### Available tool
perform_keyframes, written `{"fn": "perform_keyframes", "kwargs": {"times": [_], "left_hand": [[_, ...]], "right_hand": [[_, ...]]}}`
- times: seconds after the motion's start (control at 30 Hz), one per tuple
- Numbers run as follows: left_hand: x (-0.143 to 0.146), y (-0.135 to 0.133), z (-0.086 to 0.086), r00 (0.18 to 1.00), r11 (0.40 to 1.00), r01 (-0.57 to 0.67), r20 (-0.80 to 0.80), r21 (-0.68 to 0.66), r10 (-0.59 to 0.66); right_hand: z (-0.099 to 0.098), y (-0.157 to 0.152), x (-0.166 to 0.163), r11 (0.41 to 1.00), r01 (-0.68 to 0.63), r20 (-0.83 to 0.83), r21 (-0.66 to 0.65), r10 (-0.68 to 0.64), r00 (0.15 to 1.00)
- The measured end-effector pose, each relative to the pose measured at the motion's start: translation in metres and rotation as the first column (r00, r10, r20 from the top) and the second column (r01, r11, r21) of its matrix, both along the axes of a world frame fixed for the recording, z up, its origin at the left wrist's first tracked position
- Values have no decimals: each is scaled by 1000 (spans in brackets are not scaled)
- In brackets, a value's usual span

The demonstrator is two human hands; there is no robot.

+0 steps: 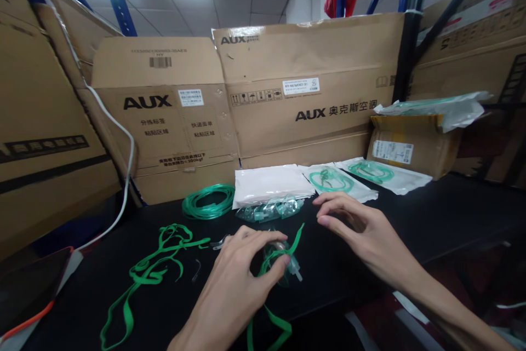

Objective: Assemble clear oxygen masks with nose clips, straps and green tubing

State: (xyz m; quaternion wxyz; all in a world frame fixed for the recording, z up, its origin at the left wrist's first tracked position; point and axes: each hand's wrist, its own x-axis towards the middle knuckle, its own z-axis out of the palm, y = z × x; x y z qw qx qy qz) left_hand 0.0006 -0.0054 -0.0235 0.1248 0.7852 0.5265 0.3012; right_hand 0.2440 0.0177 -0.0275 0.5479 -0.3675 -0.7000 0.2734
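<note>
My left hand is closed around a clear green oxygen mask, with the thumb and fingers curled over it. A green elastic strap runs through that grip; one end sticks up and a loop hangs down toward the table's front edge. My palm and fingers hide much of the mask. To the right, my right hand hovers over the table with fingers apart and nothing in it. More clear masks lie just beyond my left hand. Loose green straps are tangled on the left.
A coil of green tubing lies beside a white packet. Two packets with green tubing sit farther right, near a small carton topped by another packet. Large cardboard sheets stand behind. A phone-like device is at left.
</note>
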Motion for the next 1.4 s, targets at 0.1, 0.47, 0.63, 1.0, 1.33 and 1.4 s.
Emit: {"fn": "perform_keyframes", "kwargs": {"times": [0.1,0.47,0.63,1.0,1.33,1.4], "left_hand": [[-1,0,1,997,999,38,65,-16,-37],[3,7,4,714,879,376,696,-292,-75],[-15,9,8,787,883,286,618,-372,5],[-63,6,9,967,931,38,247,-362,57],[-96,46,39,906,918,-391,-204,-67,371],[-113,72,56,841,873,-487,-282,-24,462]], "right_hand": [[-1,-3,-2,999,-30,-23,-21,30,999],[-26,-7,-26,909,-332,354,251,234,906],[-30,-2,-25,941,-267,309,207,196,931],[-21,-7,2,969,-85,478,232,-38,877],[-62,-2,-14,972,-109,622,206,-44,782],[-66,-2,-14,971,-64,608,230,-92,788]]}}
